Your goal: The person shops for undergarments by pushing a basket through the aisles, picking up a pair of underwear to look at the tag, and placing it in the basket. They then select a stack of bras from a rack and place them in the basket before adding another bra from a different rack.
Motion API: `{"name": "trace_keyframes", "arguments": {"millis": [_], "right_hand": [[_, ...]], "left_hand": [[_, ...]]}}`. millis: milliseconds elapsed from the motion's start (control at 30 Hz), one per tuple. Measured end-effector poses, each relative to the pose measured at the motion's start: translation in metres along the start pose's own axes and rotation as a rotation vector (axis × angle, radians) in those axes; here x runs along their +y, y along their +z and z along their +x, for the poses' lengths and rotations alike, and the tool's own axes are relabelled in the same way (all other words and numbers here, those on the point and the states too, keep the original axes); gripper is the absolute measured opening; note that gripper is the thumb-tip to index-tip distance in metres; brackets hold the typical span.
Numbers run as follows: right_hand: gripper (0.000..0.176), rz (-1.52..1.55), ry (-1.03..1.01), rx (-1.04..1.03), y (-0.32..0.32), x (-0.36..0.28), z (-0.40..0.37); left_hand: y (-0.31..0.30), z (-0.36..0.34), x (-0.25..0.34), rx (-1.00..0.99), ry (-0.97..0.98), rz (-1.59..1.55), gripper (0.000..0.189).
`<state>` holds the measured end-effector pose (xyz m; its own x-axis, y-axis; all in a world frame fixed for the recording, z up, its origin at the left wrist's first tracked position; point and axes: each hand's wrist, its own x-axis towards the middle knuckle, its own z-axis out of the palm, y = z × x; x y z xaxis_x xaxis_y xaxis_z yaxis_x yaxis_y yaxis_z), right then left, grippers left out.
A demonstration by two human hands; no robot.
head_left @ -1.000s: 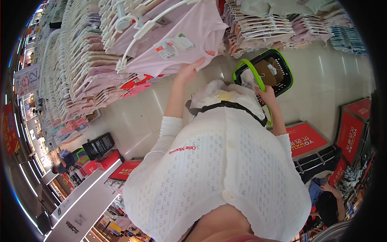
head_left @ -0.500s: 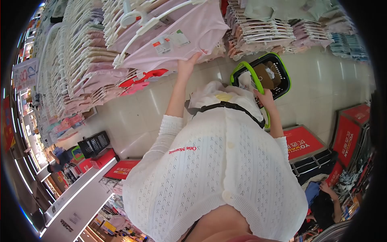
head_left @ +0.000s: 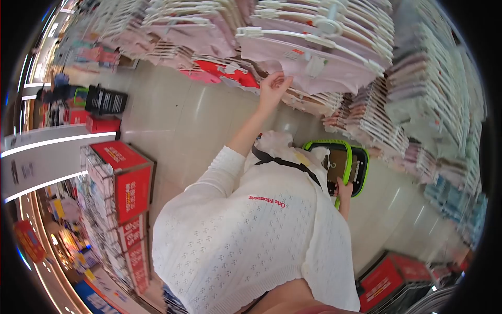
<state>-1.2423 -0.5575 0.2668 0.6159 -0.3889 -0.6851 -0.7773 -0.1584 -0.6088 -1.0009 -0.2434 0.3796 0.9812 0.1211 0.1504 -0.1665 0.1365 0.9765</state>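
My left hand is raised at the hanging clothes, its fingers curled together at the lower left edge of a pale pink garment. That garment hangs on a white hanger and carries a tag. Low on the right, my right hand is closed round the green handle of a black shopping basket with a green rim. Inside the basket lies a brown item with a hanger. The basket hangs beside my white skirt, and the handle partly hides what it holds.
Racks of pale clothes on white hangers run across the front and right. Red and pink items hang beyond my left hand. Red-signed shelves stand at left, another red display at lower right. A black basket and a person are farther left.
The view has turned, so the racks and basket sit differently. The pink garment now hangs among others to the right of my left hand, whose fingers are more curled. My right hand keeps the basket.
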Motion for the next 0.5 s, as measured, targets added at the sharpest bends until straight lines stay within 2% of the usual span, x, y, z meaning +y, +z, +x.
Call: {"name": "trace_keyframes", "arguments": {"millis": [167, 300, 333, 400, 433, 500], "right_hand": [[0.028, -0.033, 0.001, 0.028, -0.02, 0.013, 0.027], [0.027, -0.049, -0.016, 0.02, -0.029, 0.011, 0.035], [0.027, -0.026, -0.015, 0.023, -0.029, 0.01, 0.035], [0.027, -0.005, -0.032, 0.026, -0.027, 0.01, 0.034], [0.027, 0.022, -0.042, 0.033, -0.025, 0.01, 0.033], [0.026, 0.026, -0.04, 0.038, -0.023, 0.009, 0.032]], "left_hand": [[-0.049, 0.005, 0.001, 0.172, 0.095, 0.045, 0.016], [-0.106, 0.027, 0.005, 0.604, 0.266, 0.046, 0.015], [-0.119, 0.033, 0.006, 0.614, 0.269, 0.044, 0.015], [-0.137, 0.047, 0.012, 0.844, 0.35, 0.032, 0.017], [-0.139, 0.052, 0.014, 0.847, 0.352, 0.029, 0.017], [-0.141, 0.064, 0.017, 0.958, 0.412, 0.259, 0.025]]}}
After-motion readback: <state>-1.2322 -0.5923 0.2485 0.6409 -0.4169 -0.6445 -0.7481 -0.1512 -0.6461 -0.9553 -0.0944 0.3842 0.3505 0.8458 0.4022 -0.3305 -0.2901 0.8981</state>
